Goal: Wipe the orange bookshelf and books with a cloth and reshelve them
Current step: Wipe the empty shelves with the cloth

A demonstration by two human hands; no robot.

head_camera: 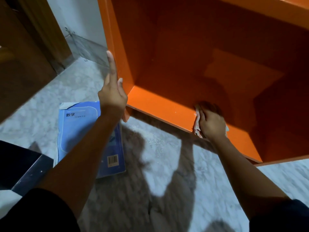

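Note:
The orange bookshelf (167,47) fills the upper right, its lowest compartment open towards me with nothing in it. My left hand (112,91) rests against the shelf's left side panel, index finger stretched up along the edge. My right hand (211,123) presses a white and red cloth (197,121) onto the front lip of the bottom board. A blue book (80,131) lies flat on the floor to the left of the shelf, partly under my left forearm, with the edges of more books showing beneath it.
Grey marbled floor (158,156) spreads below the shelf, with white specks near its front edge. A brown wooden door (25,56) stands at the left. A dark blue object (21,166) sits at the lower left.

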